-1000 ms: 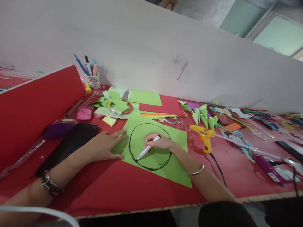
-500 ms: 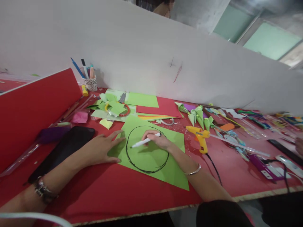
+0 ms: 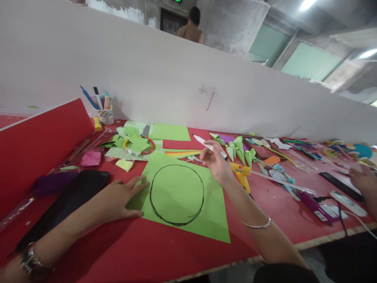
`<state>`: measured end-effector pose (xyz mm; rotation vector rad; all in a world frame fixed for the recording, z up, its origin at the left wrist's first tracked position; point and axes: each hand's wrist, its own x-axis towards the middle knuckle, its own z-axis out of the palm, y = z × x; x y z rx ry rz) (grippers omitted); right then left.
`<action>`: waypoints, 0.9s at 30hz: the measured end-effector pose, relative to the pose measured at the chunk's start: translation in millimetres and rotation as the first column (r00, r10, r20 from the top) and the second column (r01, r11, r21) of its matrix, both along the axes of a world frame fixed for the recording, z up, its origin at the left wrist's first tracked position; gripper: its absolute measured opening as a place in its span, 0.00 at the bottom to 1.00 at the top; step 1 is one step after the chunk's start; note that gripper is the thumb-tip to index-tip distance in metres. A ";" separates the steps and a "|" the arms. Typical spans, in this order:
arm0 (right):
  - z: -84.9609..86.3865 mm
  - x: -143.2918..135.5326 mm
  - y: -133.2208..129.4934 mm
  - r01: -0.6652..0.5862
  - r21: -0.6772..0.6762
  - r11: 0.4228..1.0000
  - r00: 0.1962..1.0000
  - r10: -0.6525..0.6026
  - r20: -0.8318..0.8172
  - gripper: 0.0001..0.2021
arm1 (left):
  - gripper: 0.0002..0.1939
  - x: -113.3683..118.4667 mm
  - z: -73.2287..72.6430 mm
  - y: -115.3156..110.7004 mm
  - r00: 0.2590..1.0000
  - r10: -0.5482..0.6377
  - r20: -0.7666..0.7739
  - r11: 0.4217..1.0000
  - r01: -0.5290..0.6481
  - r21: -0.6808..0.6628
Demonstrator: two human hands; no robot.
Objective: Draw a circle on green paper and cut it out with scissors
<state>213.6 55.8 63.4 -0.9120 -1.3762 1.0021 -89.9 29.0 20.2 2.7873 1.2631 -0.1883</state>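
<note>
A sheet of green paper point(image 3: 176, 188) lies on the red table, with a large circle drawn on it in black line. My left hand point(image 3: 125, 196) rests with fingers spread on the sheet's left edge. Above the sheet's upper right corner, my right hand point(image 3: 217, 161) holds a white marker point(image 3: 206, 144) in closed fingers, lifted off the paper. The marker's dark tip points up and to the left. Partly behind my right forearm lies a yellow glue gun point(image 3: 242, 175).
Scissors point(image 3: 145, 131) and green paper scraps lie behind the sheet, beside green paper cones point(image 3: 238, 149). A pen cup point(image 3: 105, 114) stands at the back left. A black phone-like slab point(image 3: 70, 200) lies left. Another person's hand point(image 3: 363, 181) is at far right.
My right hand has lifted the marker off the circle and moved up and right, now overlapping the glue gun. My left hand stays on the sheet's edge. The view has tilted upward.
</note>
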 end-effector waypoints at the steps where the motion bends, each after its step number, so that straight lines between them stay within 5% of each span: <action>1: 0.9 4.4 -4.7 -0.006 0.016 1.000 1.000 0.006 0.002 0.16 | 0.35 0.6 0.4 -0.7 1.000 0.002 -0.008 1.000 -0.002 -0.001; 8: -32.0 36.5 -35.8 0.195 -0.003 0.981 0.975 -0.193 0.108 0.14 | 0.35 0.0 -5.6 -7.8 1.000 0.010 -0.007 1.000 -0.010 0.008; 17: -64.5 46.5 -48.1 0.089 -0.216 0.972 0.982 -0.050 0.180 0.12 | 0.26 -2.3 11.3 -6.3 0.995 0.002 -0.101 0.992 0.010 0.123; 20: -68.4 43.6 -41.7 0.111 -0.255 0.961 0.971 -0.050 0.233 0.14 | 0.22 19.0 24.8 -0.6 0.998 -0.028 -0.058 0.992 0.035 0.120; 23: -71.2 39.3 -35.0 0.101 -0.267 0.958 0.972 -0.038 0.230 0.19 | 0.20 53.0 32.0 -0.5 0.975 -0.221 0.002 0.975 0.221 0.002; 27: -73.9 34.8 -31.5 0.089 -0.244 0.966 0.970 -0.029 0.241 0.20 | 0.23 87.7 20.4 -0.6 0.936 -0.348 -0.055 0.937 0.350 0.027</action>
